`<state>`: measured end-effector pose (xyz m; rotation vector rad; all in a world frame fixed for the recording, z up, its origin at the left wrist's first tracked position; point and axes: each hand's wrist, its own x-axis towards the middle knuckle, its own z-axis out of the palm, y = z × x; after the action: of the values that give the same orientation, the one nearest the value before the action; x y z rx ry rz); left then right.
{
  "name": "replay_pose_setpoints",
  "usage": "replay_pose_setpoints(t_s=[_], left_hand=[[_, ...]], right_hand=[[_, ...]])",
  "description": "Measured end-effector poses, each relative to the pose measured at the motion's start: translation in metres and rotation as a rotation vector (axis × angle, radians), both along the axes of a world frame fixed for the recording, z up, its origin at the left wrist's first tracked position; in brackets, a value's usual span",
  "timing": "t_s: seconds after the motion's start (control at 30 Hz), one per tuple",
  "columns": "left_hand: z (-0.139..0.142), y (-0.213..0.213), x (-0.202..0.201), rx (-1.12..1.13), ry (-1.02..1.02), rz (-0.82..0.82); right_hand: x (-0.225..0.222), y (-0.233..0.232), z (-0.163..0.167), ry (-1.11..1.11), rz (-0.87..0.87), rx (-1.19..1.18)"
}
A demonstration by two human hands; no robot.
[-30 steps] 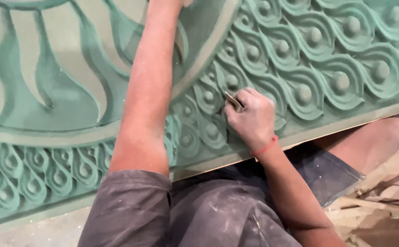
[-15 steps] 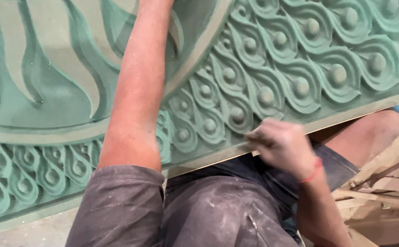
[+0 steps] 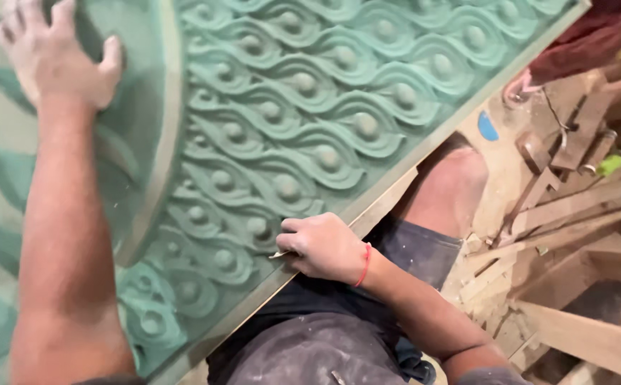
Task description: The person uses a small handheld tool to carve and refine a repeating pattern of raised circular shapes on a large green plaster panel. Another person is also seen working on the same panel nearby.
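Green carved relief panel slopes across the person's lap, its lower edge running from lower left up to upper right. Surface: rows of scale-like swirls, each with a round boss; a raised curved band separates them from a smoother field at left.

Right hand sits at the panel's lower border. Fingers curled tight around a small pale scrap, likely sandpaper; only its tip shows, poking out leftward from the fingers and touching the carved swirls just above the border. Its long axis cannot be told, since most of it is hidden in the grip. Red thread band on the wrist.

Left hand at upper left, fingers spread and released, palm flat on the smooth field beside the curved band, holding nothing.

Dusty grey shorts below the panel. Wood offcuts on the floor at right.
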<state>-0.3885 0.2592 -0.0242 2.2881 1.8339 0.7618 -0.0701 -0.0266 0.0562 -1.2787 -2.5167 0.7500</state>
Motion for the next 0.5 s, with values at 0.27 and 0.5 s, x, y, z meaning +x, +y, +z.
replay_pose_setpoints(t_s=[0.27,0.5], left_hand=[[0.002,0.0,-0.001,0.112,0.081,-0.038],[-0.017,0.005,-0.009,-0.008,-0.115,-0.035]], right_hand=[[0.072,0.02,0.003,-0.036,-0.129,0.162],[0.216,0.044,0.016,0.096,-0.362,0.237]])
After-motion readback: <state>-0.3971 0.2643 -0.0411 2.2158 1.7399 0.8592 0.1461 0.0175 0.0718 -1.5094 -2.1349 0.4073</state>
